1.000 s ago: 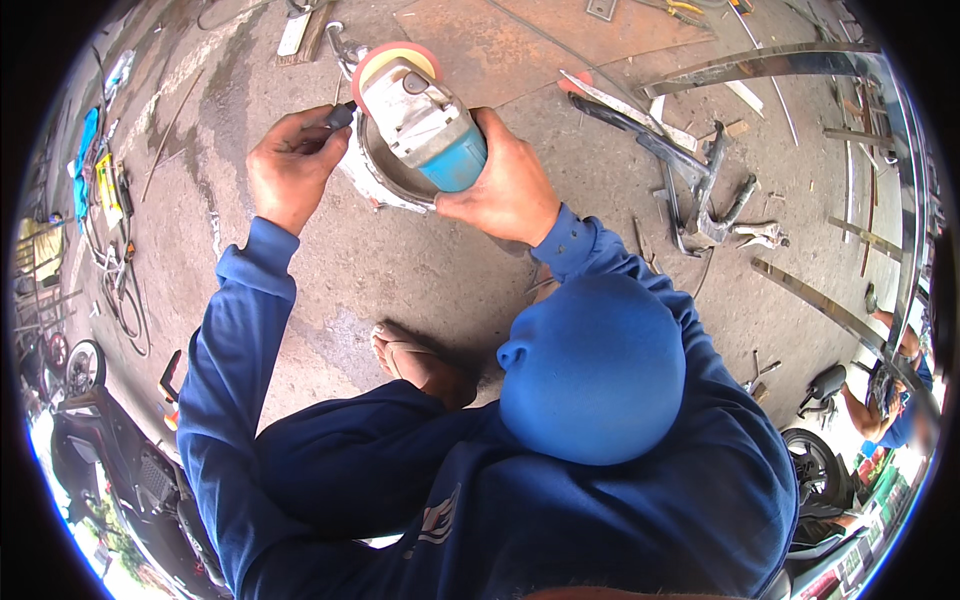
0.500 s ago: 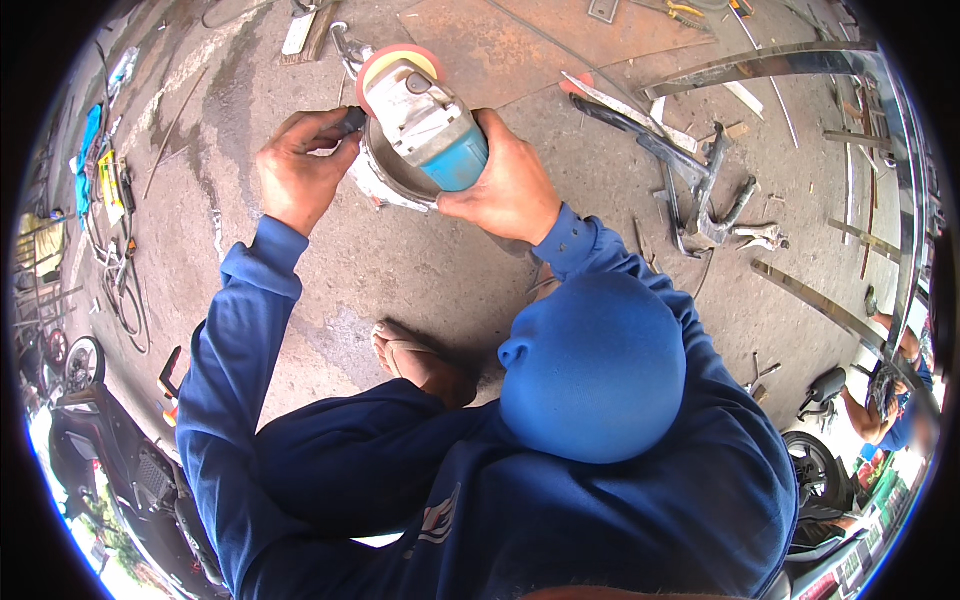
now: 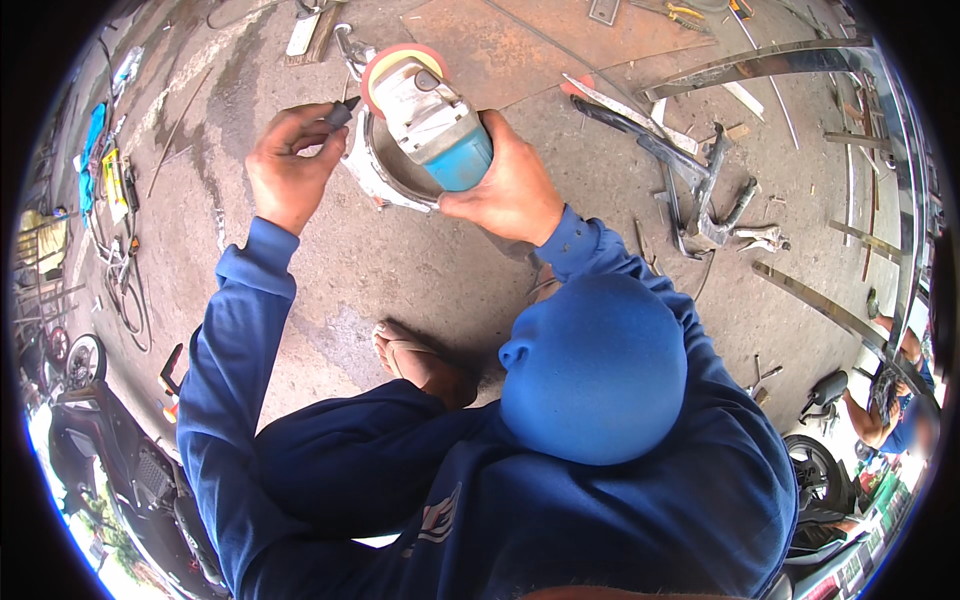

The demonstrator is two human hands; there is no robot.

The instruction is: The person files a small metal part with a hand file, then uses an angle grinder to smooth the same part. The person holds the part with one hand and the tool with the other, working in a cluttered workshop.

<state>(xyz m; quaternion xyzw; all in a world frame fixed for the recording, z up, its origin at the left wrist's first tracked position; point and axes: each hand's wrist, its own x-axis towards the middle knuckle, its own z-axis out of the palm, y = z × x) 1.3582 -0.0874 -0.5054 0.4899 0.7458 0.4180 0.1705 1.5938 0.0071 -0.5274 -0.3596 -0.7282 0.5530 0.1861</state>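
My left hand [image 3: 288, 165] pinches a small dark grey piece with a pointed tip [image 3: 343, 112] between thumb and fingers. Its tip sits right beside the rim of a red and yellow disc [image 3: 379, 84]; whether they touch I cannot tell. That disc is on an angle grinder [image 3: 440, 135] with a grey metal head and a teal body. Wrapped round the teal body is my right hand [image 3: 515, 185], thumb on the near side. Below the grinder is a worn white curved band [image 3: 368, 172], partly hidden by it.
A rusty sheet [image 3: 560, 45] lies on the concrete at the far side. To the right are a black metal frame part [image 3: 690, 170] and long curved metal bars [image 3: 830, 300]. Cables [image 3: 125, 290] lie left, near a dark motorcycle [image 3: 130, 475]. Another person [image 3: 895, 425] is at the right edge.
My left hand has shifted slightly left, bringing the dark piece back a little from the disc and showing its pointed tip. The grinder and my right hand have moved only slightly.
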